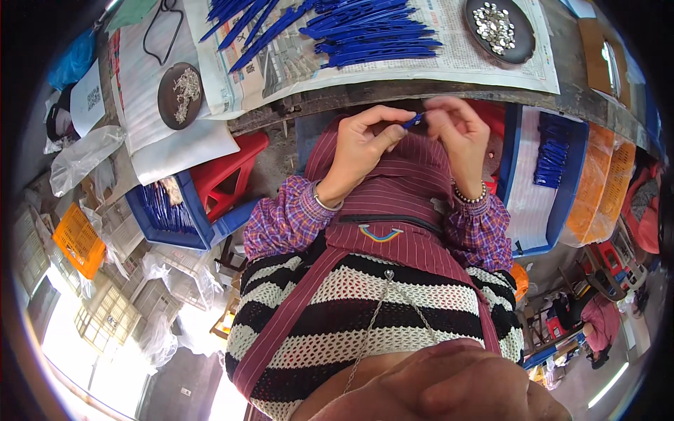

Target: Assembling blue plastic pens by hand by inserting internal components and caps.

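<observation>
My left hand (363, 140) is closed, pinching a small dark-blue plastic piece (413, 121) between thumb and fingertips, just off the table's near edge. A tiny shiny spot shows on that piece. Close beside its right end is my right hand (460, 137), fingers curled and smeared by motion; whether they grip anything is unclear. On the newspaper (281, 74) beyond lie many long, thin blue plastic strips (379, 35). A dark round dish (523, 52) of small silvery discs (494, 27) stands at the far right. To the left, another dark dish (170, 116) holds small whitish bits (187, 91).
Below the table edge, a blue tray (581, 158) at right contains blue pieces (552, 151); orange crates (618, 186) adjoin it. At left are a blue bin (191, 241) with similar pieces, a red stool (235, 172) and a clear plastic bag (84, 160).
</observation>
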A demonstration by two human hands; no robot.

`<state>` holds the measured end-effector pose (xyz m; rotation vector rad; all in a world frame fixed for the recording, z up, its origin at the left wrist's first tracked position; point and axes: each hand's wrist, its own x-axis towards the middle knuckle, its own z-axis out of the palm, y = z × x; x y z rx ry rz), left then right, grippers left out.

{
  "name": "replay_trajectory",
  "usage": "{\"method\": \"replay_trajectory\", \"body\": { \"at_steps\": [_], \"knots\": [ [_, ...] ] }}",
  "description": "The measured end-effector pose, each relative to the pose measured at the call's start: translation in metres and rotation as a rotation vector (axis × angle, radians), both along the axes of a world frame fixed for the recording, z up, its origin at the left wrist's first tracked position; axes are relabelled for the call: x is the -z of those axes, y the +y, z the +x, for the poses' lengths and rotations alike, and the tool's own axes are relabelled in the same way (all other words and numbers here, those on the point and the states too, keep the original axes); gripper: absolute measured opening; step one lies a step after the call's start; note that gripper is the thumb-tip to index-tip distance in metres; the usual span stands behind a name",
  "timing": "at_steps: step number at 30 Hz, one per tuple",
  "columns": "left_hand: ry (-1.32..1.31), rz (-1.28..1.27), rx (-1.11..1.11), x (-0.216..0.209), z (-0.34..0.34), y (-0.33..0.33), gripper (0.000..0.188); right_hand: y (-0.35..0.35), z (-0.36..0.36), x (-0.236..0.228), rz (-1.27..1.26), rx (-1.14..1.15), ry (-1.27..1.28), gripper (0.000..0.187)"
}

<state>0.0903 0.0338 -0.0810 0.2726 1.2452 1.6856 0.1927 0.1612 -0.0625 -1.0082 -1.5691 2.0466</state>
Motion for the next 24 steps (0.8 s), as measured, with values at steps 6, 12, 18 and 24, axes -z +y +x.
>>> {"method": "replay_trajectory", "body": {
  "at_steps": [6,12,18,24],
  "knots": [
    [0.091,-0.144,0.049,-0.011,-0.001,0.01,0.021,0.001,0.003,0.006,-0.07,0.026,-0.108,0.016],
    [0.201,-0.2,0.008,-0.014,0.004,0.013,0.017,0.006,0.01,0.004,0.254,-0.106,0.005,0.018],
    [0.194,-0.087,0.032,-0.008,0.02,0.019,0.019,0.009,0.032,0.006,0.373,-0.037,-0.022,0.019],
    [0.184,-0.042,0.104,-0.005,0.014,0.014,0.02,0.0,0.024,0.016,0.509,-0.029,0.001,0.018]
  ]
}}
